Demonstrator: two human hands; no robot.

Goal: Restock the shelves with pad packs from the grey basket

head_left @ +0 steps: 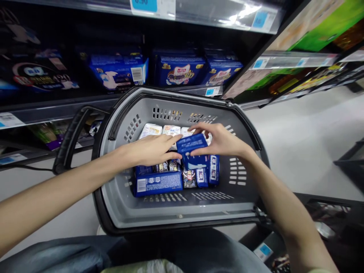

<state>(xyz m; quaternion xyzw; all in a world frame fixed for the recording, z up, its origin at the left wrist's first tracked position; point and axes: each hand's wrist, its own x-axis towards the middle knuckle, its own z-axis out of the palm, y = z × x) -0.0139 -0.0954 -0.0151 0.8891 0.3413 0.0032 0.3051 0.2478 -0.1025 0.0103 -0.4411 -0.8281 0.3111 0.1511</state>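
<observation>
A blue pack of sanitary pads (195,159) is held between both hands, tilted, above the middle of a grey shopping basket (182,212). My right hand (218,140) grips its right side, thumb in front and fingers over the top. My left hand (156,149) has thumb and fingertips closed at its left edge. Below it in the basket, a long blue pack (159,183) with a barcode lies on the near left. Small blue packs (214,169) and dark packs (189,177) stand beside it. White packs (150,130) line the far side, partly hidden by my hands.
A shelf edge (182,91) runs close behind the basket, with blue pad packs (182,71) standing on that shelf. The basket's black handle (72,136) sticks out at the left. Another dark shelf (318,212) stands at the lower right. Pale floor (307,144) extends to the right.
</observation>
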